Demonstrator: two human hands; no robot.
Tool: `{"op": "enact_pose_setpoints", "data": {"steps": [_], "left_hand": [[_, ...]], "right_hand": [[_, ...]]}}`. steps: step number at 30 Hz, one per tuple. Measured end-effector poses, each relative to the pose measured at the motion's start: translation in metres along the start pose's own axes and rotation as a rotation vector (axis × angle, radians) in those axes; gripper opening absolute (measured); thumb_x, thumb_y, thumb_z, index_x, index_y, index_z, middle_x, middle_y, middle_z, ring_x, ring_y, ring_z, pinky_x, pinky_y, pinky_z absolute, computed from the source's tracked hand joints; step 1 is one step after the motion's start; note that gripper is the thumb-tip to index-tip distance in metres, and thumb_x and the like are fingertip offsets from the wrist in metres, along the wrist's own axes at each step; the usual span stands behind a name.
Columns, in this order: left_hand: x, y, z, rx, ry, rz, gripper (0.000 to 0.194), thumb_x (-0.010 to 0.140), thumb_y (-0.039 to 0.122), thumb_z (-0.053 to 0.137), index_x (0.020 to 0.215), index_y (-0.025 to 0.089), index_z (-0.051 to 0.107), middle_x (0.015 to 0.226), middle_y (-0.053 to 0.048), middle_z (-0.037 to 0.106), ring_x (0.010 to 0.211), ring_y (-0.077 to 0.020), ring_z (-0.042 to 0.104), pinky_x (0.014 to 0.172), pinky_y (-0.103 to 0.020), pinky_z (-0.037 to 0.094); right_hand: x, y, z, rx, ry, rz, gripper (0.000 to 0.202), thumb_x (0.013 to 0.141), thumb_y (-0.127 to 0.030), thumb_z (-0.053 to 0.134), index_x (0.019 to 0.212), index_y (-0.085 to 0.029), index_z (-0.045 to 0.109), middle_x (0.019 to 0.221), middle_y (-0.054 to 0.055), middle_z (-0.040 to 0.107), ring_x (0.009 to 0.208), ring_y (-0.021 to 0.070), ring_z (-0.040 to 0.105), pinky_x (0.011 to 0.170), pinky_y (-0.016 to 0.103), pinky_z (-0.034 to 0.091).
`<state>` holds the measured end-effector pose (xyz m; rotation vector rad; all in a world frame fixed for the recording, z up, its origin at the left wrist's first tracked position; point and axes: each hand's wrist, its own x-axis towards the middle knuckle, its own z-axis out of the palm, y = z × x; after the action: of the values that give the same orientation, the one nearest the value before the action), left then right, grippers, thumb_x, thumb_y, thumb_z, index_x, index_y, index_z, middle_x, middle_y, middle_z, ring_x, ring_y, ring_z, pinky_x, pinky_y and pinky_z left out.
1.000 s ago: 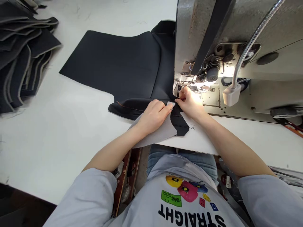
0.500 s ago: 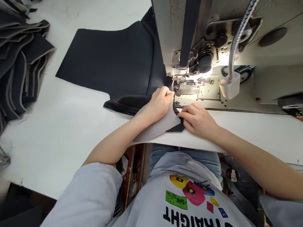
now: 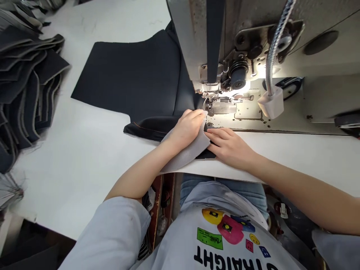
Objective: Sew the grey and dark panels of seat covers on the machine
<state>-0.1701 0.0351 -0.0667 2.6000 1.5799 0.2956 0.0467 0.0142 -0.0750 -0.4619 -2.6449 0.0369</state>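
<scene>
Item: my left hand (image 3: 188, 128) still grips the grey lining (image 3: 188, 153) before the presser foot (image 3: 221, 105), right hand (image 3: 229, 145) now flat, ungripping, on dark fabric (image 3: 135, 77), seam aligned.

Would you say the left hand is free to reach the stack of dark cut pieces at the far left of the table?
Probably not right away: the left hand is pinching the grey fabric, though bare table lies between it and the stack.
</scene>
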Motion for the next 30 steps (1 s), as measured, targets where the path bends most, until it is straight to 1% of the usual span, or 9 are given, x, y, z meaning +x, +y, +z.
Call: {"op": "enact_pose_setpoints", "data": {"steps": [2,4,6,9,12,18,21,27,30], "left_hand": [[0.001,0.002,0.001,0.015,-0.004,-0.014,0.036,0.102,0.011,0.036,0.119,0.012,0.068,0.130,-0.012,0.068,0.120,-0.0204,0.062,0.106,-0.036,0.047],[0.004,0.005,0.001,0.019,-0.006,-0.040,0.036,0.102,0.011,0.037,0.120,0.011,0.067,0.130,-0.012,0.068,0.118,-0.0214,0.063,0.106,-0.037,0.048],[0.008,0.010,0.000,0.017,-0.015,-0.069,0.036,0.101,0.010,0.037,0.117,0.011,0.068,0.128,-0.012,0.069,0.116,-0.0225,0.063,0.107,-0.038,0.048],[0.014,0.020,0.000,0.019,-0.022,-0.125,0.036,0.101,0.010,0.035,0.111,0.011,0.070,0.128,-0.011,0.068,0.116,-0.0235,0.062,0.107,-0.039,0.047],[0.017,0.026,0.000,0.027,-0.016,-0.169,0.036,0.101,0.011,0.035,0.113,0.011,0.070,0.130,-0.011,0.066,0.113,-0.0234,0.061,0.107,-0.039,0.048],[0.022,0.025,-0.001,0.024,-0.011,-0.176,0.035,0.100,0.011,0.038,0.116,0.011,0.069,0.127,-0.009,0.068,0.108,-0.0229,0.060,0.105,-0.037,0.048],[0.026,0.025,0.000,0.020,-0.005,-0.197,0.035,0.099,0.010,0.039,0.117,0.011,0.069,0.126,-0.009,0.068,0.107,-0.0227,0.060,0.104,-0.036,0.049],[0.030,0.027,0.001,-0.002,0.042,-0.213,0.035,0.099,0.011,0.038,0.108,0.014,0.071,0.119,-0.009,0.069,0.105,-0.0224,0.060,0.102,-0.037,0.049],[0.031,0.027,0.003,-0.009,0.060,-0.251,0.034,0.099,0.011,0.037,0.105,0.015,0.071,0.116,-0.009,0.068,0.104,-0.0219,0.059,0.101,-0.036,0.049]], "right_hand": [[0.004,-0.008,0.007,-0.084,0.019,0.028,0.026,0.096,-0.008,0.050,0.102,-0.012,0.075,0.124,0.016,0.071,0.122,0.0266,0.061,0.099,0.040,0.054],[0.005,-0.009,0.009,-0.094,-0.006,0.030,0.028,0.096,-0.006,0.048,0.107,-0.009,0.074,0.121,0.018,0.072,0.123,0.0268,0.063,0.099,0.039,0.056],[0.003,-0.004,0.006,-0.087,-0.035,0.022,0.030,0.096,-0.004,0.047,0.111,-0.006,0.073,0.119,0.019,0.073,0.122,0.0267,0.065,0.099,0.037,0.058],[-0.004,0.006,-0.002,-0.098,-0.032,0.000,0.031,0.096,-0.003,0.045,0.109,-0.005,0.073,0.118,0.019,0.073,0.121,0.0264,0.067,0.099,0.035,0.059],[-0.008,0.015,-0.007,-0.081,-0.029,-0.015,0.033,0.096,-0.001,0.044,0.112,-0.004,0.072,0.122,0.020,0.071,0.124,0.0263,0.065,0.103,0.036,0.058],[-0.008,0.028,-0.007,-0.007,-0.069,-0.048,0.034,0.096,-0.002,0.044,0.112,-0.008,0.073,0.126,0.018,0.070,0.128,0.0258,0.062,0.104,0.038,0.057],[-0.008,0.032,-0.007,0.005,-0.049,-0.027,0.034,0.097,-0.002,0.043,0.115,-0.008,0.072,0.126,0.018,0.070,0.128,0.0249,0.062,0.106,0.037,0.056],[-0.010,0.033,-0.008,0.008,-0.032,0.010,0.037,0.098,-0.002,0.040,0.114,-0.009,0.073,0.126,0.016,0.071,0.129,0.0241,0.062,0.106,0.036,0.056],[-0.010,0.034,-0.009,0.011,-0.026,0.011,0.036,0.098,-0.002,0.041,0.114,-0.007,0.072,0.125,0.017,0.071,0.129,0.0244,0.062,0.107,0.036,0.055]]}}
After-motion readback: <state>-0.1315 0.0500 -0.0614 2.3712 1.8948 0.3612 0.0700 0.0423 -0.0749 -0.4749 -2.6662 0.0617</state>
